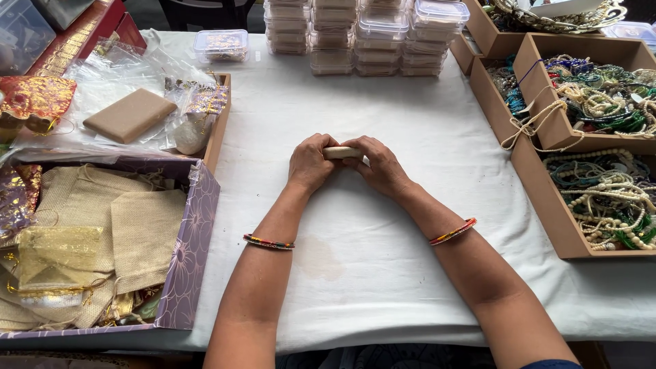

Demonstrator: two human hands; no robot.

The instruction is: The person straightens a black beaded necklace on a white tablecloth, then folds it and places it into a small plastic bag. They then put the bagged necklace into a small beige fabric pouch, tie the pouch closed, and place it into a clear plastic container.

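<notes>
In the head view we are looking down at a table draped in a white cloth (383,273), and we are taking the small cream-coloured bar (342,153) at its middle as our landmark. We are holding that bar between both hands: the left hand (311,162) is curling around its left end and the right hand (380,166) is closing over its right end, fingers pressed onto it from either side. The bar's long axis is running left to right, level with the table edge, so each hand is sitting equally near it; whether it is resting on the cloth or hovering just above, we cannot tell.

Both forearms are lying on the cloth, each wearing a thin coloured bangle (268,242).

Left of the bar, a purple floral box (195,239) is holding burlap and gold pouches (143,232), and beyond it a tan pad (130,115) is lying on clear plastic. Behind the bar, stacks of clear lidded containers (369,34) are standing in a row. Right of the bar, brown cardboard trays (547,198) are brimming with tangled beaded necklaces (605,195). A faint stain is showing on the cloth nearer to us than the bar.
</notes>
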